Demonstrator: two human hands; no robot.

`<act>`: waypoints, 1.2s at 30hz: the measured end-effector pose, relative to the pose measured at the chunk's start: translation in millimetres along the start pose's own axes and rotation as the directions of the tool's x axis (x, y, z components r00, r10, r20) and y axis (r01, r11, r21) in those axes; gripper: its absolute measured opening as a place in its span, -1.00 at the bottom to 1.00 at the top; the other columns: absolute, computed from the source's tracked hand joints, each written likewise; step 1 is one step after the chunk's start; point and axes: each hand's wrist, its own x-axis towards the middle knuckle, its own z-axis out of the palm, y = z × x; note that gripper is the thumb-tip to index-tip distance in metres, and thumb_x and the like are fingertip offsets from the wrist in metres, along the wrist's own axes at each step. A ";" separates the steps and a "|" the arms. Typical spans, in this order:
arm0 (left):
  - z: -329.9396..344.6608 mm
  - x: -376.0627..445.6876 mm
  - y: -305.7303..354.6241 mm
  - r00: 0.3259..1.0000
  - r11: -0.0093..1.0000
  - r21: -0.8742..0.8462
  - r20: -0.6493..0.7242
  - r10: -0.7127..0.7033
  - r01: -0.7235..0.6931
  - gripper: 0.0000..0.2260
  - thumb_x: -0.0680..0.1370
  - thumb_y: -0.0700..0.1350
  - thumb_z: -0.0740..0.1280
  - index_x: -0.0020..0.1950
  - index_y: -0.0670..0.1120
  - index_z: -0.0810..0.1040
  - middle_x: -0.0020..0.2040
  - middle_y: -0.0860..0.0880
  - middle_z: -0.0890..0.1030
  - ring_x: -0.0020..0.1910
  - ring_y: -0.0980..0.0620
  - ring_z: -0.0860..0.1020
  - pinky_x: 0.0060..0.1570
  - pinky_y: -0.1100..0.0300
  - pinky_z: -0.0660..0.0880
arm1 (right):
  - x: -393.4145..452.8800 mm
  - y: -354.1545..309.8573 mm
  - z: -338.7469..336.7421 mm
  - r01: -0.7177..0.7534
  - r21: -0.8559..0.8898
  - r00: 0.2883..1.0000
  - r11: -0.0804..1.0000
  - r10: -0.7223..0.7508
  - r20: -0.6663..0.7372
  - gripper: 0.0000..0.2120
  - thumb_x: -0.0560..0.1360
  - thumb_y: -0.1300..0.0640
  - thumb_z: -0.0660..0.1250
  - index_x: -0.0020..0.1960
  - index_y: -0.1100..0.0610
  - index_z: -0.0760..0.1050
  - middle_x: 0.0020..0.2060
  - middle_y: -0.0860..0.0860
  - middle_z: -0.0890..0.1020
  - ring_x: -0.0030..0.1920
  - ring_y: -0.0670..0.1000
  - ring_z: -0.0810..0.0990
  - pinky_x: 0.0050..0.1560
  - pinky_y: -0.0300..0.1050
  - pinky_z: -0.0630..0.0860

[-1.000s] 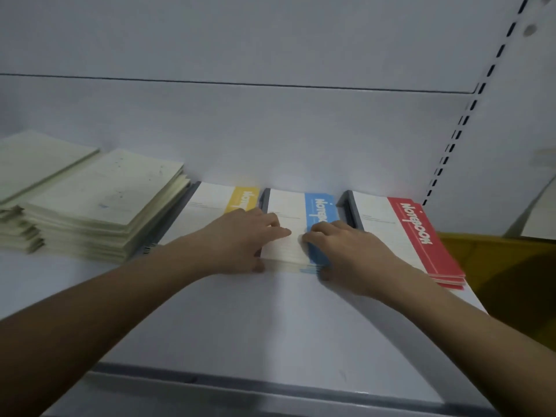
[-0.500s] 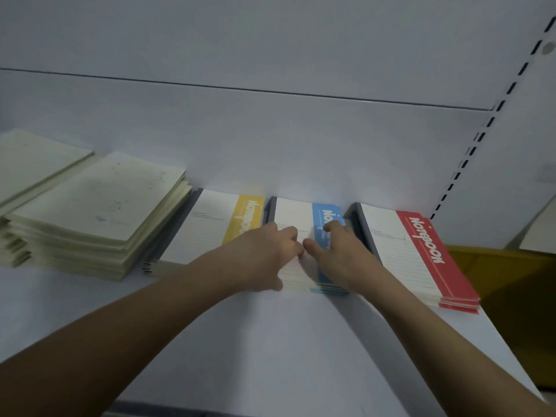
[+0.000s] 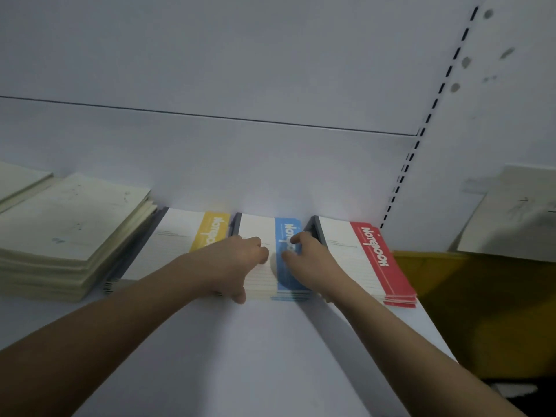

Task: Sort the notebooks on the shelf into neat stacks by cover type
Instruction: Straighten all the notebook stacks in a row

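Both hands on the blue notebook stack (image 3: 272,263): left hand (image 3: 233,261) curls round its left edge, thumb at the front; right hand (image 3: 307,260) grips its right edge. Yellow stack (image 3: 180,245) left, red stack (image 3: 364,260) right, cream stack (image 3: 69,230) farther left on the shelf (image 3: 270,356).

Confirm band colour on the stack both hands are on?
Blue band on a white cover, "Notebook" lettered in white. Head view.
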 end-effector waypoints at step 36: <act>-19.6 60.1 149.9 0.877 0.083 -0.986 0.090 -0.473 0.146 -0.53 0.51 0.17 0.34 0.31 -0.03 0.39 0.26 0.19 0.50 0.19 0.18 0.48 0.23 0.25 0.39 | -2.1 153.2 -117.4 -0.135 0.737 0.977 0.662 -0.033 0.209 -0.67 0.56 0.10 0.34 0.27 0.10 0.34 -0.06 -0.02 0.64 -0.11 0.07 0.69 -0.19 0.00 0.66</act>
